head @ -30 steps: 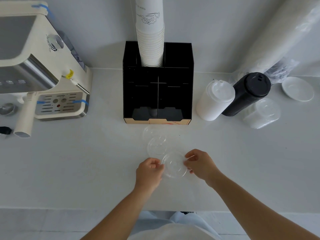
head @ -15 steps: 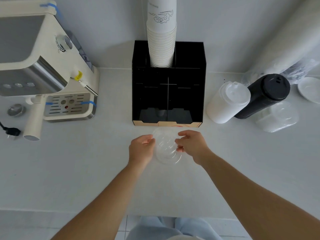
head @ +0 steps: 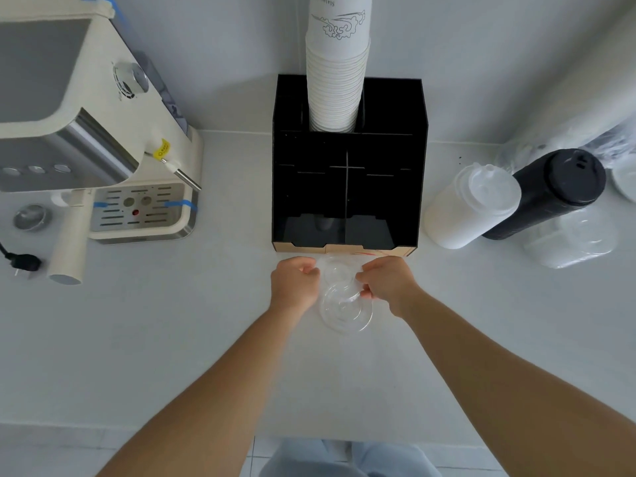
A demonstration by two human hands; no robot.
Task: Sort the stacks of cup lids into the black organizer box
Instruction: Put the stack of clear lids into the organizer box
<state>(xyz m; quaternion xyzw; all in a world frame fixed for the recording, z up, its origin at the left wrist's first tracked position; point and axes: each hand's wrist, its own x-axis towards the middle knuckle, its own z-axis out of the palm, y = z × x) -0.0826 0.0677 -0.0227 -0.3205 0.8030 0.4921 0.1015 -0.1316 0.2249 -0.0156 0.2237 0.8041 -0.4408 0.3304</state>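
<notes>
A black organizer box [head: 349, 160] stands at the back of the white counter with a tall stack of white paper cups [head: 335, 74] in its rear slot. Just in front of it lie clear plastic lids: one near lid [head: 346, 309] and another lid [head: 335, 268] closer to the box. My left hand [head: 294, 282] is curled at the left edge of the lids. My right hand [head: 387, 280] pinches the near clear lid at its right rim. To the right lie a white lid stack [head: 469, 206], a black lid stack [head: 547, 194] and a clear lid stack [head: 571, 242].
A cream espresso machine [head: 93, 139] fills the left side, with a portafilter handle [head: 67, 246] and a black plug [head: 22, 261] beside it. A plastic-wrapped roll [head: 585, 98] leans at the back right. The counter's front edge [head: 309, 432] runs near my body.
Both hands have slid the clear lids away from me, up to the front of the black box. The view has shifted forward with them.
</notes>
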